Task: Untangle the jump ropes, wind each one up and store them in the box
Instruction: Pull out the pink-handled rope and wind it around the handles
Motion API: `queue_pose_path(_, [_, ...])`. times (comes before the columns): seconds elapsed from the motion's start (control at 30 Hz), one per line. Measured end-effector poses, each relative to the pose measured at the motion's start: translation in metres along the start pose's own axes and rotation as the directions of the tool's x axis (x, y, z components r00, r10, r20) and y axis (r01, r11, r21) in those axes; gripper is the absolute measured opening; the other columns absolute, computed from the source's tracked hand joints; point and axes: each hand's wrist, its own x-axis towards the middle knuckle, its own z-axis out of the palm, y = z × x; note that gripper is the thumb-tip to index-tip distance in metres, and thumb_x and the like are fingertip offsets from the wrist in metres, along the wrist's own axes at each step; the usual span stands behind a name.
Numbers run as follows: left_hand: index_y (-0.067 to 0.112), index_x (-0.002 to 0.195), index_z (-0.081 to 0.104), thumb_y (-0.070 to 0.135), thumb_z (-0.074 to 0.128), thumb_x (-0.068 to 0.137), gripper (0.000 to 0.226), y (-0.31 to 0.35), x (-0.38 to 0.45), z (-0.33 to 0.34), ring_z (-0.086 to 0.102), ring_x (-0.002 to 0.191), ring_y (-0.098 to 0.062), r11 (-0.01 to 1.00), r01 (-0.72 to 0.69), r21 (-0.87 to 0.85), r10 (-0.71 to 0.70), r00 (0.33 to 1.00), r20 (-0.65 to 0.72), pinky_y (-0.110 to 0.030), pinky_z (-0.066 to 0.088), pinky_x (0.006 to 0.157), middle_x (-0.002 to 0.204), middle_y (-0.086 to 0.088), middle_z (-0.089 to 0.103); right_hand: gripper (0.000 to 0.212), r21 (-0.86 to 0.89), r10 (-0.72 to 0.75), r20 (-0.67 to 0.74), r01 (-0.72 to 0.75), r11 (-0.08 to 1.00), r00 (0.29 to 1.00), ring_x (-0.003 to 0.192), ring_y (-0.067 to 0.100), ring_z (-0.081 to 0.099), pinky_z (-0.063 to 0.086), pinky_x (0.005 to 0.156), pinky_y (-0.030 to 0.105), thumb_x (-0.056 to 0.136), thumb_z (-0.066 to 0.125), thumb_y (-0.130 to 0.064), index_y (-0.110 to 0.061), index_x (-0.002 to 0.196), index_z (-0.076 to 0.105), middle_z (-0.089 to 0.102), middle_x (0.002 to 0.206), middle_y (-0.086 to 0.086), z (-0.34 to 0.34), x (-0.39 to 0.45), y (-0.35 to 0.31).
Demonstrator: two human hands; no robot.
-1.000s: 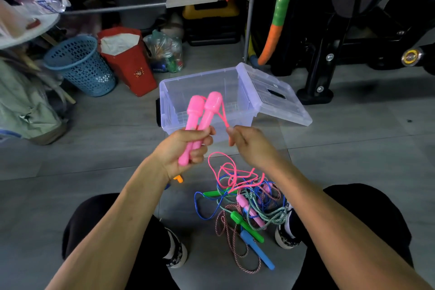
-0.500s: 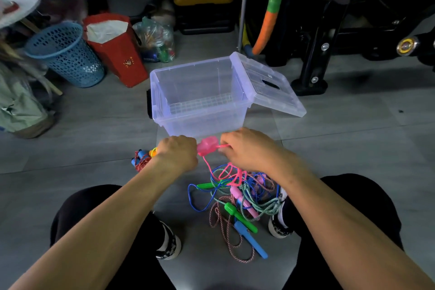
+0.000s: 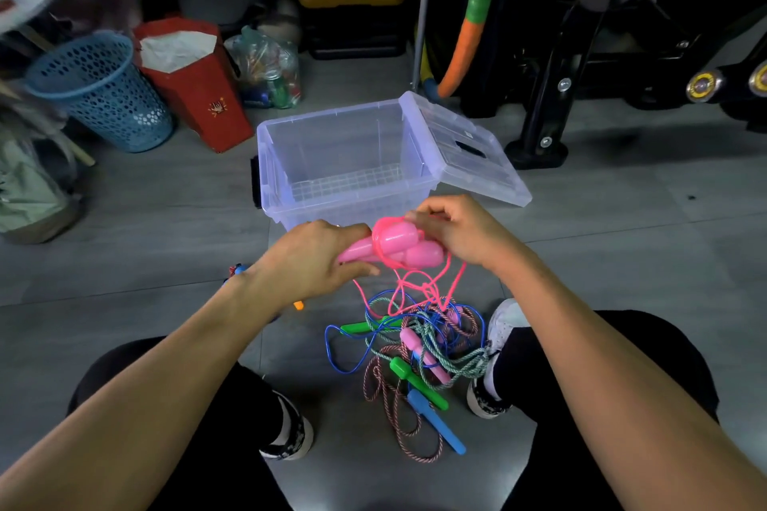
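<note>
Where the rope is: the pink handles (image 3: 390,247) are up in the air, just in front of the clear box (image 3: 348,162), and between the two hands.
Which way they lie: the two handles sit side by side, lying long-ways from left to right, fat ends toward the right.
Which hand is nearer: the left hand (image 3: 315,257) is on the thin ends; the right hand (image 3: 452,232) is at the fat ends, where the winding has to happen.
Left hand: its fingers are curled round the handles and hold them tight together.
Right hand: its fingertips pinch the pink cord (image 3: 409,290) just above the fat ends. One loop already goes round the handles.
The rest of the cord: it hangs down loose from the hands to the pile of ropes (image 3: 419,348) on the floor (image 3: 622,245), and I think its low end is still caught in there.
The pile: blue, green and twisty ropes, all mixed up, lying between the person's shoes.
The box: open, lid tipped off to the right, and I see nothing inside it.
Next, I think: more loops round the handles, then into the box, which is close ahead.
</note>
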Motion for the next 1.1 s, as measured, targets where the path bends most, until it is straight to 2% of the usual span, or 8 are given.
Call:
queue_pose_path(0.1, [0.017, 0.088, 0.062, 0.061, 0.056, 0.077, 0.045, 0.003, 0.001, 0.001, 0.049, 0.068, -0.012, 0.985, -0.048, -0.168, 0.039, 0.998, -0.056, -0.030, 0.044, 0.063, 0.072, 0.000, 0.060, 0.024, 0.149, 0.067, 0.021, -0.069, 0.986, 0.998, 0.067, 0.015, 0.040, 0.031, 0.055, 0.025, 0.092, 0.064, -0.029, -0.012, 0.075, 0.063, 0.051, 0.072, 0.007, 0.000, -0.001, 0.000])
queue_pose_path(0.2, [0.018, 0.073, 0.056, 0.051, 0.065, 0.076, 0.034, 0.007, 0.002, 0.000, 0.041, 0.065, -0.007, 0.967, -0.018, -0.255, 0.012, 1.000, -0.028, -0.013, 0.033, 0.062, 0.070, 0.008, 0.044, 0.049, 0.270, 0.165, 0.037, -0.168, 0.948, 0.986, 0.077, 0.020, 0.045, 0.037, 0.063, 0.029, 0.081, 0.067, -0.041, 0.006, 0.093, 0.064, 0.055, 0.083, 0.013, 0.002, -0.002, 0.001])
queue_pose_path(0.37, [0.025, 0.059, 0.029, 0.035, 0.061, 0.068, 0.034, 0.020, 0.001, -0.004, 0.045, 0.062, -0.029, 0.987, 0.155, -0.033, -0.152, 0.985, 0.083, -0.020, 0.027, 0.053, 0.054, 0.007, 0.035, 0.049, 0.284, 0.300, -0.032, -0.279, 0.917, 0.953, 0.067, 0.022, 0.056, 0.045, 0.064, 0.032, 0.089, 0.051, -0.058, -0.015, 0.078, 0.071, 0.066, 0.074, 0.012, 0.010, 0.005, -0.004])
queue_pose_path(0.57, [0.023, 0.063, 0.030, 0.023, 0.067, 0.067, 0.037, 0.023, -0.001, 0.001, 0.043, 0.063, -0.027, 0.971, 0.222, 0.086, -0.232, 0.964, 0.129, -0.029, 0.031, 0.055, 0.060, 0.005, 0.042, 0.042, 0.136, 0.293, -0.156, -0.273, 0.952, 0.943, 0.055, 0.014, 0.053, 0.038, 0.048, 0.022, 0.101, 0.043, -0.043, -0.020, 0.068, 0.056, 0.056, 0.066, -0.004, 0.026, 0.000, -0.008])
queue_pose_path(0.7, [0.024, 0.064, 0.026, 0.025, 0.059, 0.063, 0.033, 0.022, -0.003, -0.002, 0.041, 0.063, -0.030, 0.976, 0.194, 0.102, -0.206, 0.970, 0.126, -0.029, 0.031, 0.054, 0.058, 0.006, 0.039, 0.031, 0.325, 0.388, -0.059, -0.350, 0.879, 0.920, 0.059, 0.021, 0.050, 0.034, 0.051, 0.026, 0.097, 0.048, -0.037, -0.017, 0.079, 0.062, 0.055, 0.073, 0.009, 0.031, 0.004, -0.007])
queue_pose_path(0.8, [0.026, 0.061, 0.026, 0.024, 0.050, 0.053, 0.026, 0.032, -0.003, -0.006, 0.034, 0.055, -0.024, 0.987, 0.143, -0.078, -0.135, 0.986, 0.101, -0.026, 0.026, 0.047, 0.051, 0.005, 0.033, 0.042, 0.537, 0.335, 0.145, -0.359, 0.763, 0.931, 0.074, 0.034, 0.052, 0.040, 0.062, 0.034, 0.092, 0.054, -0.033, 0.006, 0.101, 0.066, 0.058, 0.088, 0.018, 0.026, 0.000, -0.007])
queue_pose_path(0.93, [0.022, 0.058, 0.036, 0.020, 0.055, 0.052, 0.020, 0.044, -0.001, -0.014, 0.028, 0.046, -0.010, 0.888, 0.261, -0.378, -0.282, 0.959, 0.000, -0.018, 0.025, 0.041, 0.048, 0.006, 0.034, 0.032, 0.564, 0.246, 0.252, -0.349, 0.748, 0.936, 0.038, 0.007, 0.026, 0.016, 0.047, 0.024, 0.100, 0.036, -0.011, -0.011, 0.070, 0.046, 0.032, 0.051, -0.003, 0.024, -0.005, -0.005])
queue_pose_path(1.1, [0.012, 0.064, 0.042, 0.014, 0.067, 0.068, 0.025, 0.026, 0.008, -0.018, 0.037, 0.055, -0.024, 0.839, 0.477, -0.263, -0.503, 0.864, -0.035, -0.032, 0.033, 0.048, 0.056, -0.002, 0.042, 0.039, 0.410, 0.286, 0.102, -0.302, 0.860, 0.953, 0.036, 0.009, 0.022, 0.018, 0.043, 0.022, 0.101, 0.047, -0.034, -0.015, 0.067, 0.047, 0.028, 0.044, -0.007, 0.019, 0.000, -0.007])
